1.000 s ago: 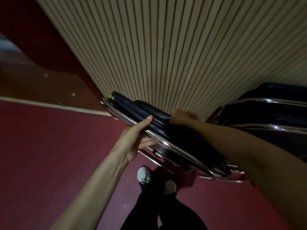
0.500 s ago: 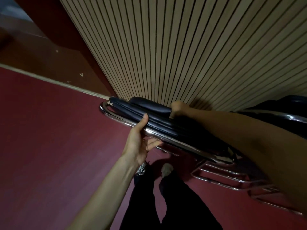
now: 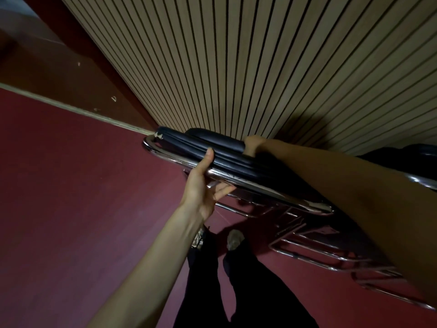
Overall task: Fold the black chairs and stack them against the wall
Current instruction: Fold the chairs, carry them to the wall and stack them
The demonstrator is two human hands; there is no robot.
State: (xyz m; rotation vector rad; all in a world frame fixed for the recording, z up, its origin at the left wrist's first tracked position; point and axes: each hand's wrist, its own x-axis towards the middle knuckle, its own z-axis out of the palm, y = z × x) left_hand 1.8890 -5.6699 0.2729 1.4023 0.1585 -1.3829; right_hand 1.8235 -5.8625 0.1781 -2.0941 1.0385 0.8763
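Observation:
A folded black chair [image 3: 227,157] with a chrome tube frame hangs edge-up in front of the ribbed wall [image 3: 260,67]. My left hand [image 3: 203,185] grips its near frame tube, thumb over the black padding and fingers underneath. My right hand [image 3: 253,144] reaches over the top and holds the far side of the cushion; its fingers are hidden behind the chair. More folded black chairs [image 3: 402,152] lean against the wall at the right, and their chrome legs [image 3: 319,256] stretch across the floor.
The floor is dark red carpet [image 3: 71,197]. A pale strip [image 3: 71,107] borders a brown step at the upper left. My legs in black trousers [image 3: 236,292] and my shoes stand just below the chair, close to the chrome legs.
The view has shifted toward the stack at the right, showing more of its chrome legs. The chair has stayed in both hands, closer to the wall.

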